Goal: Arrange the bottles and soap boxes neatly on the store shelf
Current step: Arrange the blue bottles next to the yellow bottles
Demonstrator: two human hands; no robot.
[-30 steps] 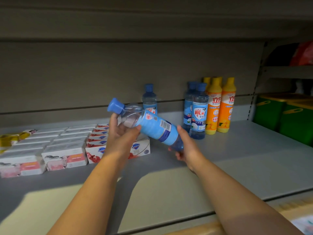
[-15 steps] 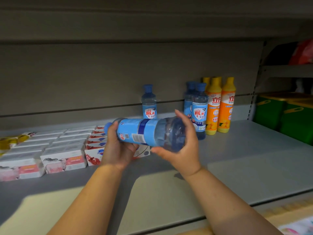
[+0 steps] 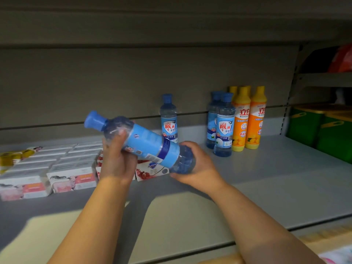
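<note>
The tilted bottle (image 3: pixel 144 143) is clear with a blue tint, a bright blue cap and a light-blue label crossed by a navy band. The standing blue bottles (image 3: pixel 224 126) share that cap and tint, each label bearing a white shield with red characters. The detergent bottles (image 3: pixel 242 121) are yellow with orange labels and lemon prints. On the grey shelf (image 3: pixel 266 178), the soap boxes (image 3: pixel 72 180) are white with pink-orange panels, the red-printed boxes (image 3: pixel 152 168) white with what looks like red fruit and a blue logo, and the bins (image 3: pixel 314 126) green with yellow lids.
</note>
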